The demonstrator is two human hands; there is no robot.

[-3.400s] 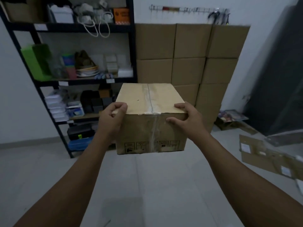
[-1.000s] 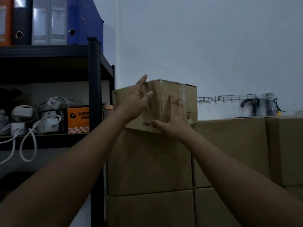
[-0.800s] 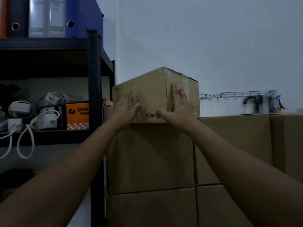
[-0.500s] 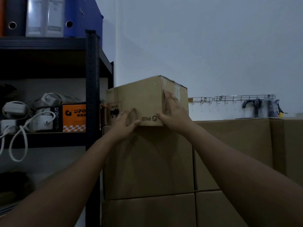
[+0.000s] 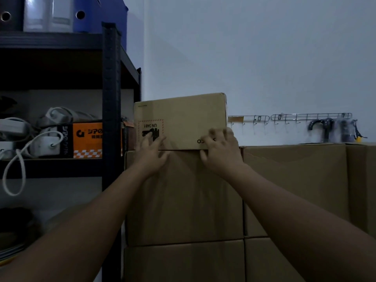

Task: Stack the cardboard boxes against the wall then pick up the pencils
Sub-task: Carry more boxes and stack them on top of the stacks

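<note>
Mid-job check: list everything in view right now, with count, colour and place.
top box: one, brown, on the stack's left column, label upside down
stacked boxes: five partly visible, brown, against the wall
shelf: one, black, left of the stack
binders: several, white and blue, top shelf
orange box: one, middle shelf
cables: several, white, left of the orange box
hook rails: two, metal, on the wall, right
pencils: none in view
left hand: fingers flat on the top box's front
right hand: fingers flat on its lower right corner

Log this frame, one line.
phase: stacking | small box: atop stacked boxes, beside shelf | left hand: presses box front | right hand: presses box front
</note>
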